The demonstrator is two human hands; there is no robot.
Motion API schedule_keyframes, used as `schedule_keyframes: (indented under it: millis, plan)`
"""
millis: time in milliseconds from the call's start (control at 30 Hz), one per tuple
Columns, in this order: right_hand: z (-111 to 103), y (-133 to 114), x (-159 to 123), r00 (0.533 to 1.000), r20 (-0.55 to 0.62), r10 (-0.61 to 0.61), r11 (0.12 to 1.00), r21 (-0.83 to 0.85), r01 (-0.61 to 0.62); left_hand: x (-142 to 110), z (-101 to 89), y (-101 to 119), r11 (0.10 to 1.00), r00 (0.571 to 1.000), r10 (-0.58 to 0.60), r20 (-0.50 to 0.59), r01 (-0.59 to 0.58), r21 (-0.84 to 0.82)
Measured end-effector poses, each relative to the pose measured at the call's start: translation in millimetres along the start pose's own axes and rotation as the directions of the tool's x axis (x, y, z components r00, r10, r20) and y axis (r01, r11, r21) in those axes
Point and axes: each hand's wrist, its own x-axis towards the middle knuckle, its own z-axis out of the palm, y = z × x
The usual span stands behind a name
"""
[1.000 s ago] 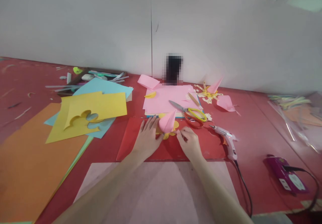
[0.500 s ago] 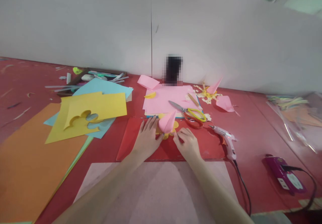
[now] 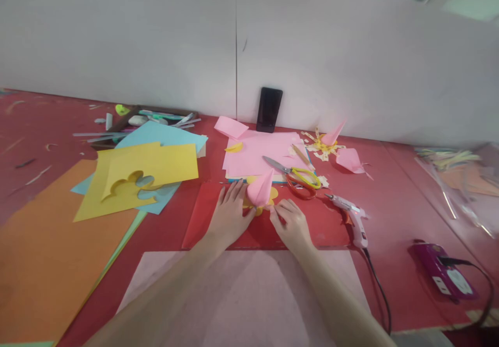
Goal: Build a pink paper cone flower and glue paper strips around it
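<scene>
A pink paper cone (image 3: 260, 188) stands on a yellow paper flower (image 3: 274, 193), both on a red board (image 3: 319, 222). Flat at the flower's left side lies my left hand (image 3: 230, 214), its fingers stretched out and its thumb by the cone's foot. My right hand (image 3: 290, 222) is closed in a pinch at the flower's lower right edge. Whatever its fingertips hold is too small to make out. Behind the board, scissors (image 3: 292, 173) with yellow and red handles rest on pink paper sheets (image 3: 249, 155).
A glue gun (image 3: 353, 217) lies at right, its cord running down near a purple power socket (image 3: 444, 271). Yellow cut paper (image 3: 156, 162) and orange paper (image 3: 66, 253) spread leftward. Against the wall leans a phone (image 3: 268, 109). Another pink cone (image 3: 333, 134) sits at back right.
The view has shifted very slightly. My right fingertips have moved a little closer to the cone's foot; the left hand keeps its place.
</scene>
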Motion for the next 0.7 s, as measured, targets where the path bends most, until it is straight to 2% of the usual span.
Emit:
schedule_keyframes:
  millis: [167,400,700]
  plan:
    - [-1.5,0.2,-0.1,1.000,0.018,0.022,0.999,0.034,-0.023,-0.1,-1.0,0.8,1.000,1.000,0.002,-0.007,-0.002,-0.008]
    - [-3.1,3.0,-0.8,0.993,0.013,0.121,0.987,0.105,-0.121,-0.2,-2.5,1.3,1.000,1.000,0.009,0.001,-0.009,0.001]
    - [-0.4,6.4,0.8,0.990,0.117,0.077,0.987,0.132,-0.092,-0.6,-3.4,2.6,1.000,1.000,0.004,-0.005,-0.004,0.001]
